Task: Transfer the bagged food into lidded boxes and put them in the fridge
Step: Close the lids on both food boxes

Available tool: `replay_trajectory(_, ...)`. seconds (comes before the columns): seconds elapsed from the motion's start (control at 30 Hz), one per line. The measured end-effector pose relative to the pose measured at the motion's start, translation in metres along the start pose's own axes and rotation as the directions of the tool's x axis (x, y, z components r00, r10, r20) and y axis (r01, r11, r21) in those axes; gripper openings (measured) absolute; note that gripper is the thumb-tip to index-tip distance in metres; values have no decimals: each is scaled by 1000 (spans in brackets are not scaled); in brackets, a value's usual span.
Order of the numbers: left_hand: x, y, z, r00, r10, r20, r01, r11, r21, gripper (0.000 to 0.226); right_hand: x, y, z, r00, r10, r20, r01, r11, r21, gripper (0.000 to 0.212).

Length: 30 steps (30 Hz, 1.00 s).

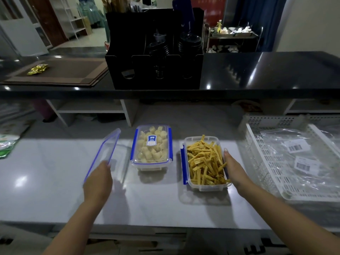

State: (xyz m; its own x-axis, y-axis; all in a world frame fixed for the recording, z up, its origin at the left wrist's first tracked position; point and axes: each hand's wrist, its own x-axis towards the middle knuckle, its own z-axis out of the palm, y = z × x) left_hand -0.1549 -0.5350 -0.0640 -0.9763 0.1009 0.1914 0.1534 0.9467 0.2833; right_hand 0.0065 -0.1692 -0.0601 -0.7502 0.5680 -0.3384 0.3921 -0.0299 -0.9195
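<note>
Two clear plastic boxes with blue clips stand on the pale counter. The middle box has its lid on and holds pale cubed pieces. To its right, the uncovered box is full of yellow strips. My left hand grips a clear blue-rimmed lid by its near end, tilted up off the counter, left of the lidded box. My right hand lies with straight fingers against the right side of the uncovered box.
A white perforated basket with clear plastic bags stands at the right. A green food bag lies at the far left edge. A raised black counter with a black organiser runs behind.
</note>
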Motion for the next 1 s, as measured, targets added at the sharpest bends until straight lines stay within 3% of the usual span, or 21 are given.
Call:
replay_trajectory(0.2,1,47,-53,974,96,-207,-151,951,-270,23,-6,-9,-4,1000,-19,12,19,1000,14,58)
replay_trajectory(0.33,-10,93,-84,967,102,-231,-218,802,-556,28,-8,-14,-12,990,-88,-109,87,996,-17,55)
replay_trajectory(0.4,-17,117,-91,986,90,-141,-165,652,-740,29,-8,-16,-17,980,-142,-141,138,990,-40,53)
replay_trajectory(0.5,-32,152,-89,981,147,123,59,382,-922,30,-10,-21,-23,963,-223,-148,221,975,-32,49)
replay_trajectory(0.63,-58,192,-69,873,246,421,398,139,-907,35,-17,-24,-26,967,-237,-90,242,969,52,47)
replay_trajectory(0.73,-77,211,-53,788,291,542,560,26,-828,33,-25,-22,-31,973,-231,9,227,963,148,38)
replay_trajectory(0.9,-96,227,-43,736,361,572,610,11,-792,28,-29,-15,-45,986,-160,-46,166,961,222,54)
replay_trajectory(0.93,-98,229,-41,756,344,558,570,75,-818,27,-32,-14,-46,986,-160,-39,165,959,229,51)
replay_trajectory(1.0,-103,233,-34,826,300,478,384,322,-865,24,-34,-8,-46,986,-164,-31,167,959,229,27)
